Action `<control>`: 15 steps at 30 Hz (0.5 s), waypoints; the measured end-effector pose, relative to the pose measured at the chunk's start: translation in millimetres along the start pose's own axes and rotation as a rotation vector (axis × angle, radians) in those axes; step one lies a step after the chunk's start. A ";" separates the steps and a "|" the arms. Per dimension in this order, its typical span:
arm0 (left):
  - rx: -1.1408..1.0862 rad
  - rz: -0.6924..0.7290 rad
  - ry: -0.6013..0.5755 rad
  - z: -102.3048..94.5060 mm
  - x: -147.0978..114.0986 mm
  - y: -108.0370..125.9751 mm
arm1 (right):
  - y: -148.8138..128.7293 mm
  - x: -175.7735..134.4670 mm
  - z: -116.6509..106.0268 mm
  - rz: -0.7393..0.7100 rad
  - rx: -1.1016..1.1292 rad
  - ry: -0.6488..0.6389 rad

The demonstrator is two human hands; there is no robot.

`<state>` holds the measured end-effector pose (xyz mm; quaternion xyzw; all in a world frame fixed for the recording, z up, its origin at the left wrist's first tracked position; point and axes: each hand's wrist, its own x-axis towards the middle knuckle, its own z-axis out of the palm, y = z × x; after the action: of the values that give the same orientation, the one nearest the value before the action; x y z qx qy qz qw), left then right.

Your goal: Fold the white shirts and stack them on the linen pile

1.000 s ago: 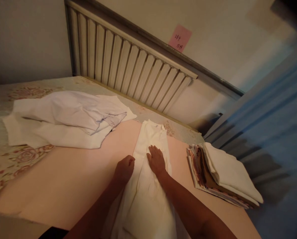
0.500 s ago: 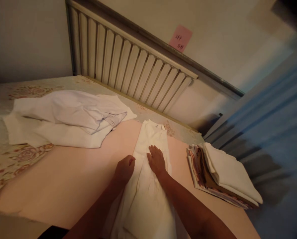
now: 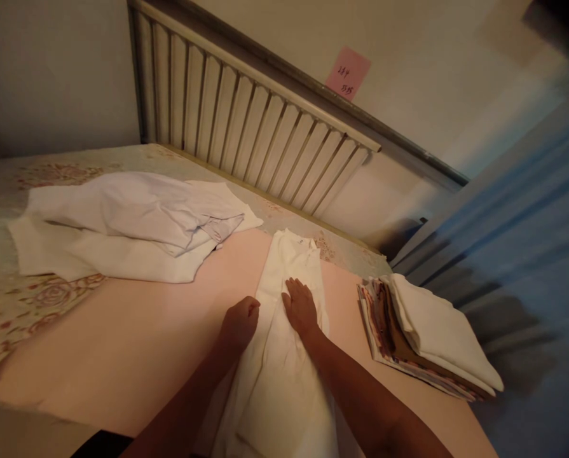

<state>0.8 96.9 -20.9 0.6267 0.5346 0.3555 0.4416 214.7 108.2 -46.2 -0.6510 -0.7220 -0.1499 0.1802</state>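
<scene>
Our right hand (image 3: 301,308) rests open on a white garment (image 3: 279,369) lying twelve to six; our left hand (image 3: 241,321) curls closed at its nine-o'clock edge, any grip unclear to us. Folded clothes (image 3: 449,324) sit toward three, loose clothes (image 3: 122,213) toward ten; toward one, a pink note (image 3: 348,73) bears handwriting too small to read surely.

Dim warm light, bluer near the blue curtain (image 3: 527,210) at right. Pale wall (image 3: 284,25) behind, ribbed radiator (image 3: 212,95) along it, handwritten pink note (image 3: 348,73) above its right part. Floral cover (image 3: 53,296) below, running toward the radiator.
</scene>
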 end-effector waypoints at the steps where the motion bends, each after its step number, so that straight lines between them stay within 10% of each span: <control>1: 0.003 0.001 -0.004 -0.1 -0.1 0.2 | -0.1 0.3 -0.2 0.001 -0.002 -0.003; 15: -0.001 0.018 -0.003 0.5 0.4 -1.4 | -1.6 0.9 -1.7 0.010 0.000 -0.023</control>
<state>0.8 97.3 -22.5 0.6319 0.5282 0.3589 0.4393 213.1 108.1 -44.3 -0.6563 -0.7208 -0.1415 0.1724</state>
